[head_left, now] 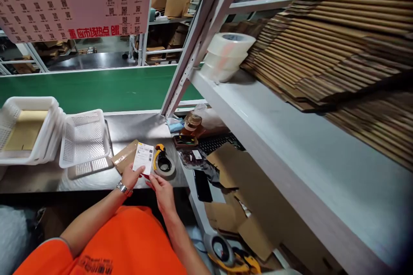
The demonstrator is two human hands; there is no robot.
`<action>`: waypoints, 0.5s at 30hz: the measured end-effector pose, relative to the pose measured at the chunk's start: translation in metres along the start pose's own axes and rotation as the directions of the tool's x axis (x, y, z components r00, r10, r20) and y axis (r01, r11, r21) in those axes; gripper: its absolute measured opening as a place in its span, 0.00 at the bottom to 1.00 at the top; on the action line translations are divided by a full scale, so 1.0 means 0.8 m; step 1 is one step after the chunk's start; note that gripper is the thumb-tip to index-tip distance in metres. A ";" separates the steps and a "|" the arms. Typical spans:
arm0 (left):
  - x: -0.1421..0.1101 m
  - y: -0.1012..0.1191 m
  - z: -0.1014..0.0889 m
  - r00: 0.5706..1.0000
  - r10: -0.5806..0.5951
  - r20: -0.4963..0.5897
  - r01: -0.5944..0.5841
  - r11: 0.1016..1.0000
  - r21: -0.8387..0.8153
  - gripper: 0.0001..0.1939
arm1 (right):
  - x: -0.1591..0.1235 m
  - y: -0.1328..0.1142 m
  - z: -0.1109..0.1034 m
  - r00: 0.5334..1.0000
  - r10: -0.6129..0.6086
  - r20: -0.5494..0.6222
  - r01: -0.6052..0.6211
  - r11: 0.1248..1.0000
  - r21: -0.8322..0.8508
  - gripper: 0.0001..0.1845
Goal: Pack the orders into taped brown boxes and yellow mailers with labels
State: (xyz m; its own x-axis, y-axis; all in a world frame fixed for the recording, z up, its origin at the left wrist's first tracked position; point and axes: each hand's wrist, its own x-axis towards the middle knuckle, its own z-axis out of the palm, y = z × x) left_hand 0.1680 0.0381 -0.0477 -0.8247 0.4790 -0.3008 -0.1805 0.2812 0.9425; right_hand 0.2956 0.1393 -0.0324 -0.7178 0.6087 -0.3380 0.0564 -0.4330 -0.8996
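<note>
My left hand (130, 177), with a watch on its wrist, pinches the lower edge of a white shipping label (143, 157) printed with barcodes. My right hand (161, 189) is closed on the label's lower right corner, where a bit of red shows between the fingers. The label is held up over a small flat cardboard parcel (124, 155) lying on the steel worktable (135, 126). A yellow-handled tape dispenser (163, 163) lies just right of the label.
Two white mesh baskets (84, 142) (27, 129) stand at the left, one holding cardboard. A green conveyor belt (90, 88) runs behind. The shelf at right carries tape rolls (227, 56) and stacked flat cartons (335, 38). Cardboard scraps and another dispenser (226, 251) lie below.
</note>
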 end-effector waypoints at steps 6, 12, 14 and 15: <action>-0.021 -0.002 0.016 0.973 0.221 -0.068 -0.196 0.943 0.267 0.34 | -0.001 0.000 -0.028 0.992 -0.114 -0.059 0.103 0.981 -0.162 0.40; -0.041 0.010 0.028 0.811 0.489 0.320 -0.576 0.761 0.297 0.12 | -0.010 -0.003 -0.062 0.977 -0.203 -0.069 0.179 0.950 -0.257 0.29; -0.042 0.016 0.036 0.832 0.452 0.322 -0.530 0.819 0.222 0.14 | -0.017 -0.003 -0.074 0.976 -0.209 -0.054 0.190 0.951 -0.243 0.27; -0.042 0.019 0.041 0.871 0.394 0.294 -0.453 0.875 0.171 0.15 | -0.022 -0.001 -0.082 0.977 -0.206 -0.052 0.189 0.955 -0.227 0.26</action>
State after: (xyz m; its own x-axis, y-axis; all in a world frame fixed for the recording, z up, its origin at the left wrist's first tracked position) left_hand 0.2107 0.0537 -0.0280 -0.6318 0.7723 0.0662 0.3075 0.1713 0.9360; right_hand 0.3536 0.1725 -0.0437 -0.6771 0.7184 -0.1597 0.0756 -0.1480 -0.9861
